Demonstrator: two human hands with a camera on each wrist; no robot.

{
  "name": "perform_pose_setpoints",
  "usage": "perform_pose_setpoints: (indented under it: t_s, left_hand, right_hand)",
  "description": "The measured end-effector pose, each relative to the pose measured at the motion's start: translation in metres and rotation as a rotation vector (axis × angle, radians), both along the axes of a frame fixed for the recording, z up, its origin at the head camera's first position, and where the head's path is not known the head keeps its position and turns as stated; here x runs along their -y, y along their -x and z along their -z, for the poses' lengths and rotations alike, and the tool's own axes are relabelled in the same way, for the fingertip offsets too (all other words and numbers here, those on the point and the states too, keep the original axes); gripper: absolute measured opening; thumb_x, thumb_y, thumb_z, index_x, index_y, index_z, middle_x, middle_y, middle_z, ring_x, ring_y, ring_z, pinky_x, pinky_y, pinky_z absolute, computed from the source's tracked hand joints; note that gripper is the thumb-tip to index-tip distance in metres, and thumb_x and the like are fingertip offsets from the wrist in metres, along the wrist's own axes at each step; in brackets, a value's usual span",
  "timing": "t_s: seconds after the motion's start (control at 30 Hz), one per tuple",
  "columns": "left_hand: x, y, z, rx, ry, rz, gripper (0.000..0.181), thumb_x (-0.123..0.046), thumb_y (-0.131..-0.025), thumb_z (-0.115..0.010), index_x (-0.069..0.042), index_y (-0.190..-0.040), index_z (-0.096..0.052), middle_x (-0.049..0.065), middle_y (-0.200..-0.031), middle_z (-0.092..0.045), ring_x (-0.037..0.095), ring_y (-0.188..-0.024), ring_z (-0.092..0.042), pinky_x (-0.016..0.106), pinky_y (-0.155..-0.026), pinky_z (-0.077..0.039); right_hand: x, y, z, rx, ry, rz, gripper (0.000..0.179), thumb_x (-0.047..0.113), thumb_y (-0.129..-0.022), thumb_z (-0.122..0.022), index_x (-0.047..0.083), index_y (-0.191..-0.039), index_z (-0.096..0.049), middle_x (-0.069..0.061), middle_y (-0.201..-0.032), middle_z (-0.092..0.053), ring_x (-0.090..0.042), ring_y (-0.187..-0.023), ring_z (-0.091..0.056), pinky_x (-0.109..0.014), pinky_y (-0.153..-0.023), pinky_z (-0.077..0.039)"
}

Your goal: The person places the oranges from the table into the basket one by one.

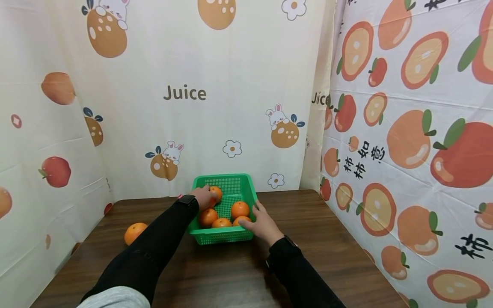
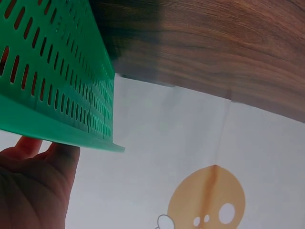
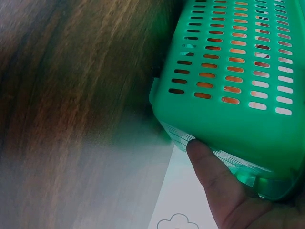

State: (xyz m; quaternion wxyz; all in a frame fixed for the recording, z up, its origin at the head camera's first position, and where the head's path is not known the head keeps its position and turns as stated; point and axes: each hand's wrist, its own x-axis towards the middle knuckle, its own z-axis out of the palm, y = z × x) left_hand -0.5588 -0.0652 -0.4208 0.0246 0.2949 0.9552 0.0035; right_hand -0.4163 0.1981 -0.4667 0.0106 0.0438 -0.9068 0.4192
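A green plastic basket with slotted walls stands on the wooden table, several oranges inside it. My left hand reaches over its left rim, fingers bent round an orange in the back left corner. From the left wrist, the basket wall covers the fingertips and the fruit. At the front right corner, my right hand rests against the basket, thumb at the rim and fingers spread along the right wall. One straight finger touches the outer wall in the right wrist view.
One loose orange lies on the table left of the basket, beside the left forearm. Behind the table hangs a printed curtain; another fruit-patterned cloth lines the right side.
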Motion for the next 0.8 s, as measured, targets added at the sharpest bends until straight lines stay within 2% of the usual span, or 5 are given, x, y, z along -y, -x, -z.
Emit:
perform_pose_setpoints:
  t_s: [0.2, 0.37, 0.47, 0.7, 0.8]
  left_hand:
    - [-0.0003, 0.0030, 0.0030, 0.051, -0.049, -0.049, 0.035, -0.025, -0.105, -0.068, -0.027, -0.140, -0.068, 0.024, -0.145, -0.057, 0.039, -0.109, -0.064, 0.054, -0.092, -0.055]
    - [-0.0027, 0.0024, 0.0035, 0.239, -0.284, -0.276, 0.066, -0.042, -0.102, -0.063, -0.012, -0.159, -0.048, 0.026, -0.147, -0.059, 0.036, -0.110, -0.062, 0.051, -0.096, -0.052]
    - [-0.0026, 0.0037, 0.0043, 0.316, -0.391, -0.382, 0.079, -0.048, -0.100, -0.064, -0.012, -0.165, -0.038, 0.026, -0.152, -0.056, 0.036, -0.112, -0.061, 0.051, -0.098, -0.051]
    - [-0.0005, 0.0094, 0.0060, 0.376, -0.464, -0.404, 0.083, -0.043, -0.098, -0.068, -0.013, -0.168, -0.033, 0.028, -0.160, -0.047, 0.040, -0.125, -0.057, 0.054, -0.102, -0.049]
    - [0.0005, 0.0076, 0.0044, 0.394, -0.484, -0.404, 0.083, -0.041, -0.100, -0.067, -0.013, -0.169, -0.030, 0.029, -0.161, -0.045, 0.041, -0.129, -0.056, 0.055, -0.103, -0.049]
  right_hand:
    - [-0.0003, 0.0011, 0.0034, -0.007, -0.003, 0.000, 0.092, 0.054, -0.101, -0.070, -0.002, -0.164, -0.033, -0.007, -0.181, -0.008, -0.039, -0.162, -0.026, -0.058, -0.126, -0.034]
    - [-0.0003, -0.0002, 0.0027, -0.002, 0.011, -0.004, 0.093, 0.054, -0.100, -0.070, -0.002, -0.164, -0.033, -0.007, -0.181, -0.008, -0.040, -0.162, -0.026, -0.059, -0.126, -0.033]
    - [-0.0001, -0.0007, 0.0022, 0.000, 0.012, -0.009, 0.091, 0.053, -0.101, -0.070, -0.001, -0.165, -0.032, -0.006, -0.181, -0.007, -0.039, -0.163, -0.025, -0.058, -0.126, -0.032]
    - [0.0012, 0.0007, 0.0005, -0.002, 0.006, -0.012, 0.092, 0.054, -0.101, -0.069, 0.000, -0.165, -0.032, -0.005, -0.181, -0.006, -0.038, -0.163, -0.024, -0.057, -0.127, -0.032]
    - [0.0021, 0.0003, -0.0016, 0.000, 0.002, -0.012, 0.092, 0.054, -0.101, -0.069, 0.000, -0.165, -0.032, -0.005, -0.181, -0.006, -0.038, -0.163, -0.025, -0.058, -0.127, -0.032]
